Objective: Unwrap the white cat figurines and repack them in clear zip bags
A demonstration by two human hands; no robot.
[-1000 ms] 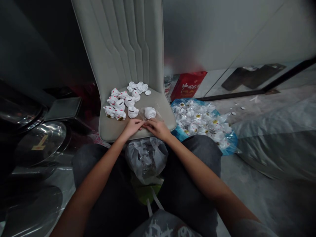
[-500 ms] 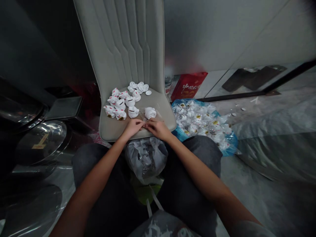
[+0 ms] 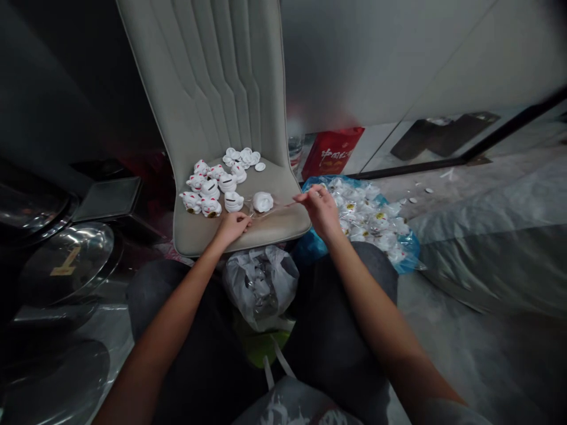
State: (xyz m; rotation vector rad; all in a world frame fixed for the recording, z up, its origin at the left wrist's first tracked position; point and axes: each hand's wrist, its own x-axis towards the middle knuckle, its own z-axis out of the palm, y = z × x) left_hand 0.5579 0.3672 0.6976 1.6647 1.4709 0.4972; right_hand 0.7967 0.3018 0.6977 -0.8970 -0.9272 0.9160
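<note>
On the chair seat, a white figurine lies inside a clear plastic bag. My left hand pinches the bag's near left corner, its fingers closed. My right hand is raised off the seat's right edge, thumb and fingertips pinched on a thin strip that stretches left towards the bag. Whether the strip is still joined to the bag I cannot tell. Left of the bag stand several white cat figurines with red ears, some showing a coin slot. White round discs lie behind them.
The beige chair faces me. Between my knees hangs a plastic bag holding clear wrappers. To the right, a blue bag on the floor holds many wrapped figurines. A red bag stands behind it. Shiny metal containers are at left.
My right hand has pulled away from my left, out to the right, drawing a thin strip with it. My left hand stays at the bag's edge. The view has shifted slightly.
</note>
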